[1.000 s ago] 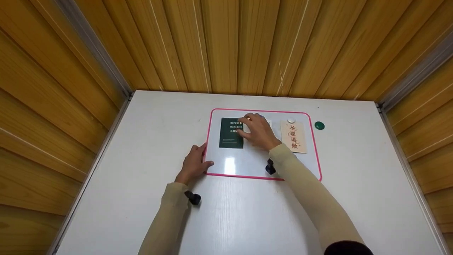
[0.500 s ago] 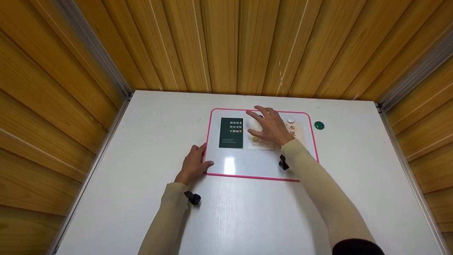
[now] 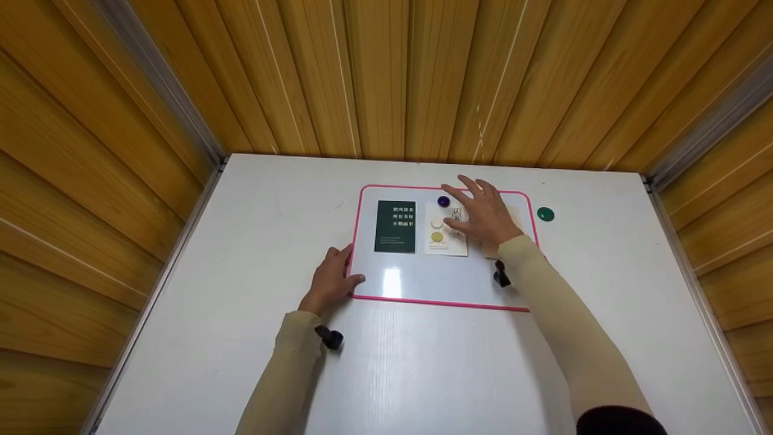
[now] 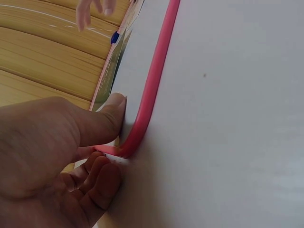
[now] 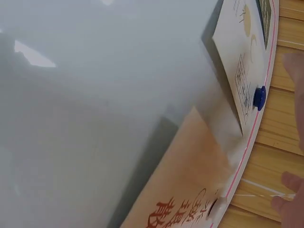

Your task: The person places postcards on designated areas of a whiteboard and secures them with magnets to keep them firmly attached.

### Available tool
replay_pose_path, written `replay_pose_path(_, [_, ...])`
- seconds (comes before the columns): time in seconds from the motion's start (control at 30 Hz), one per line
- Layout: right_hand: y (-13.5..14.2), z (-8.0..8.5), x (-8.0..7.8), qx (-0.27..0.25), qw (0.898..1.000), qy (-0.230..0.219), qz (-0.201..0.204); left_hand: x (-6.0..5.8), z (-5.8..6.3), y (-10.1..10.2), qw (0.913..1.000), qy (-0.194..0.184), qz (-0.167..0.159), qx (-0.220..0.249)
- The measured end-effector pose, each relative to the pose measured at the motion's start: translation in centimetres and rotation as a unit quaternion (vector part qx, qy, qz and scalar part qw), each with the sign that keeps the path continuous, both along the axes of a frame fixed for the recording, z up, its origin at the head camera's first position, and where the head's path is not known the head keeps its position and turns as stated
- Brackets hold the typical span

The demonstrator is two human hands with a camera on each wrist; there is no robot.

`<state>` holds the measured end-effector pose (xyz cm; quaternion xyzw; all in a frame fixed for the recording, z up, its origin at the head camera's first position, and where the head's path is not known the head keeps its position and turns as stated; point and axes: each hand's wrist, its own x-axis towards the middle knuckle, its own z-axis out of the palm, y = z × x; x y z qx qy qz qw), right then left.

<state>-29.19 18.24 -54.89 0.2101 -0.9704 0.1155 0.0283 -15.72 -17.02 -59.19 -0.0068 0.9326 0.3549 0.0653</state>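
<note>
A whiteboard (image 3: 423, 279) with a pink rim lies on the table. My left hand (image 3: 329, 278) grips its left edge near the front corner, thumb on the face and fingers curled at the rim. My right hand (image 3: 483, 211), fingers spread and holding nothing, is over the board's right part. Beneath that hand, mostly hidden in the head view, is a peach card (image 5: 183, 166) with a white magnet (image 5: 212, 208) at its top. Left of it, a blue magnet (image 3: 444, 202) sits at the top of a white card (image 3: 444, 246). A dark green card (image 3: 395, 227) lies farthest left.
Just beyond the board's right edge, a round green magnet (image 3: 545, 214) lies on the white table (image 3: 410, 362). Yellow slatted walls (image 3: 386, 78) rise at the back and both sides. Each sleeve carries a small black camera (image 3: 330, 338).
The right hand has moved right, from beside the green card to over the peach card, its fingers spreading. The white card and blue magnet have come into view. The left hand has stayed put.
</note>
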Motion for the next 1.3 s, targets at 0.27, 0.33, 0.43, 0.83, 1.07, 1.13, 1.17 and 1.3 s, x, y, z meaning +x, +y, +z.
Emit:
replay_pose_path(0.27, [2.3, 0.0, -0.5, 0.009, 1.0, 0.009, -0.015, 0.0, -0.2, 0.0, 1.0, 0.002, -0.001, 0.002])
replay_pose_path(0.33, [2.9, -0.1, -0.7, 0.008, 1.0, 0.008, -0.017, 0.1, -0.2, 0.0, 1.0, 0.002, 0.001, 0.003])
replay_pose_path(0.43, [3.9, -0.2, -0.9, 0.009, 1.0, 0.001, -0.028, 0.2, -0.2, 0.0, 1.0, 0.003, 0.002, 0.008])
replay_pose_path(0.83, [7.6, -0.1, -0.7, -0.019, 0.994, -0.046, -0.099, 0.2, -0.1, 0.1, 0.9999, 0.005, 0.004, 0.014])
replay_pose_path(1.07, [9.6, -0.4, -0.6, -0.034, 0.992, -0.039, -0.114, 0.1, -0.2, 0.0, 0.9999, 0.011, -0.004, 0.01])
replay_pose_path(1.13, [10.2, -0.5, -0.6, -0.034, 0.992, -0.038, -0.117, 0.1, -0.3, 0.0, 0.9999, 0.012, -0.006, 0.009])
replay_pose_path(1.17, [10.4, -0.6, -0.5, -0.032, 0.992, -0.038, -0.119, 0.1, -0.3, 0.0, 0.9999, 0.013, -0.006, 0.009])
replay_pose_path(1.3, [11.3, -0.8, -0.4, -0.033, 0.99, -0.041, -0.131, 0.1, -0.4, -0.1, 0.9998, 0.012, -0.007, 0.01])
